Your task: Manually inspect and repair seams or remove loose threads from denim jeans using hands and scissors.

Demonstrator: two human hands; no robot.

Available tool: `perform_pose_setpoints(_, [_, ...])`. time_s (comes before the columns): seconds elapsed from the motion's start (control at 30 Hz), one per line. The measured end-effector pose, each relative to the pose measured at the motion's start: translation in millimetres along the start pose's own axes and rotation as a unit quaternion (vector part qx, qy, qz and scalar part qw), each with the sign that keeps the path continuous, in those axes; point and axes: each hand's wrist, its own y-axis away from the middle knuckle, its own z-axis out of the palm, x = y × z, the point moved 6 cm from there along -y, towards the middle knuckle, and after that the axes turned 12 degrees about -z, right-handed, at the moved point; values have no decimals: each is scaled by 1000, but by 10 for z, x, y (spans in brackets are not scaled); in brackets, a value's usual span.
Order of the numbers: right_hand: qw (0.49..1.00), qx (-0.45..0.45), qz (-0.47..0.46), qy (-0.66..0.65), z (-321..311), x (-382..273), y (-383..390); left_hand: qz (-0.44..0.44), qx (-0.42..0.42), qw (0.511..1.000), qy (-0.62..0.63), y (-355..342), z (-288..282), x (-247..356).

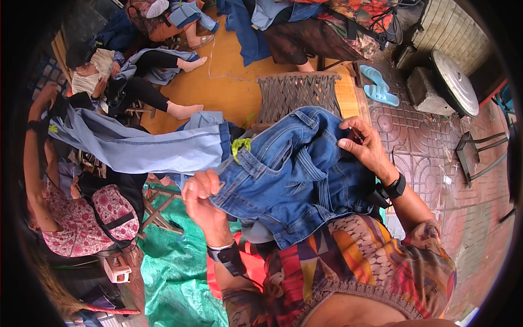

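Note:
A pair of dark blue jeans (286, 177) lies bunched across my lap, its waistband, belt loops and a pocket showing. On the left, my left hand (204, 201) pinches the edge of the denim; a small pale sliver shows by its fingertips, too small to name. My right hand (366, 150) grips the far right part of the jeans between thumb and fingers. A bright yellow-green strip (241, 148) hangs at the waistband. The lower part of the jeans, near my body, is partly hidden in folds.
A woven-seat stool (297, 95) stands just beyond. At left, a person holds up light blue jeans (147, 139); others sit with denim around an orange floor sheet (231, 82). Green sheeting (174, 261) lies lower left. Blue slippers (379, 87) and a small stool (471, 155) are right.

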Motion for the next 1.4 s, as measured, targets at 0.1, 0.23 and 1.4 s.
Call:
perform_pose_setpoints(0.1, [999, 14, 16, -46, -2, 58, -14, -16, 7, 999, 43, -101, -53, 84])
perform_pose_setpoints(0.23, [997, 24, -2, -67, -31, -75, -121, -17, -1, 999, 28, -95, -99, 87])
perform_pose_setpoints(1.4, [964, -29, -1, -263, 132, -305, -515, 55, -115, 847, -516, -302, 1022, 548])
